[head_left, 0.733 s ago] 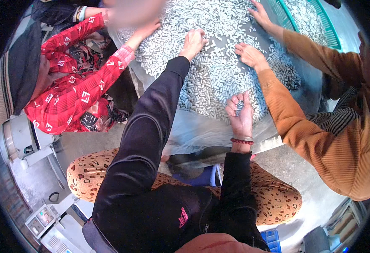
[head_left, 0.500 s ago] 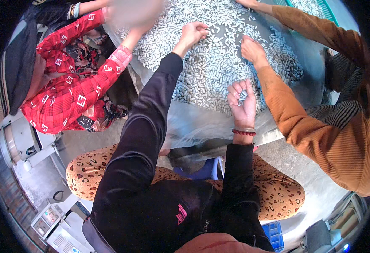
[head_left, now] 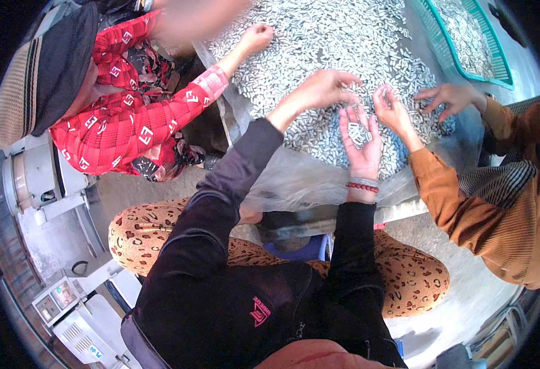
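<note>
Many small, silvery oblong pieces (head_left: 313, 132) lie spread in a thick layer over the table. My right hand (head_left: 362, 150), with a red bead bracelet (head_left: 362, 187) at its wrist, is palm up above the near part of this layer. Its fingers are stretched out, and several of the silvery pieces (head_left: 360, 135) rest in the palm. Just beyond and to the left, my left hand (head_left: 320, 91) hovers with thumb and fingers apart. Nothing shows between its fingers, which point toward the right hand's fingertips.
Clear plastic sheeting (head_left: 288, 175) covers the table's near edge. A green plastic basket (head_left: 500, 67) with more pieces stands at the far right. One co-worker in red sleeves (head_left: 134, 129) reaches in from the left. Another, in brown sleeves (head_left: 448, 190), has both hands close to my right.
My left hand has come from the far pile toward my right hand, its fingers spreading. My right hand's curled fingers have straightened. The brown-sleeved co-worker's hands have shifted; the view has too.
</note>
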`<state>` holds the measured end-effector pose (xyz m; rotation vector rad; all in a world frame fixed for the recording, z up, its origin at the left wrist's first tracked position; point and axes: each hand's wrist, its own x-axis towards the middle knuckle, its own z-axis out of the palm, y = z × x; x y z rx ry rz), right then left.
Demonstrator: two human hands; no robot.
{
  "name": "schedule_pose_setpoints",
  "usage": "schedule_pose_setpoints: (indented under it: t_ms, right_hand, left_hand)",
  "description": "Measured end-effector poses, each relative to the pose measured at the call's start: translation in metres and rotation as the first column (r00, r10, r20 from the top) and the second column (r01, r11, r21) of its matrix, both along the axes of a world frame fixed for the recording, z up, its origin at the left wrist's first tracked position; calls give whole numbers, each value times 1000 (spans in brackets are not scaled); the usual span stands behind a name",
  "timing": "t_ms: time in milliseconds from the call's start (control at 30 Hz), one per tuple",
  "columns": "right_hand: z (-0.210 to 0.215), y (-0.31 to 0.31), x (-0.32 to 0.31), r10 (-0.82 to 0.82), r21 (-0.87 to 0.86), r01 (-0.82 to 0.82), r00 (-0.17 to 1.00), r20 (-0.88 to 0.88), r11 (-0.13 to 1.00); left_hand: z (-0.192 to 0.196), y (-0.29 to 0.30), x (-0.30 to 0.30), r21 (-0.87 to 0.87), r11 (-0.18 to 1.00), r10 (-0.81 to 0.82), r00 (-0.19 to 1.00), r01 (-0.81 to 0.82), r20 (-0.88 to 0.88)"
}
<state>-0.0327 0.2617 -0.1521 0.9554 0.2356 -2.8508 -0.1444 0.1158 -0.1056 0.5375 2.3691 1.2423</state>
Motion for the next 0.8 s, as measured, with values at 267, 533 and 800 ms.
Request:
schedule_pose_setpoints:
  t_ms: [267,533,800]
  right_hand:
    - [12,9,18,179,-73,-189,976,-128,979]
    - [0,16,24,195,23,-194,979,-53,981]
    - [-47,45,35,173,973,-101,975,139,-210]
  left_hand:
    - [-131,-80,-126,-179,854,358,800,-489,-481]
    - [-137,-1,-69,29,1000,-1,984,7,-179]
    - [-74,10,5,155,893,-450,861,424,236]
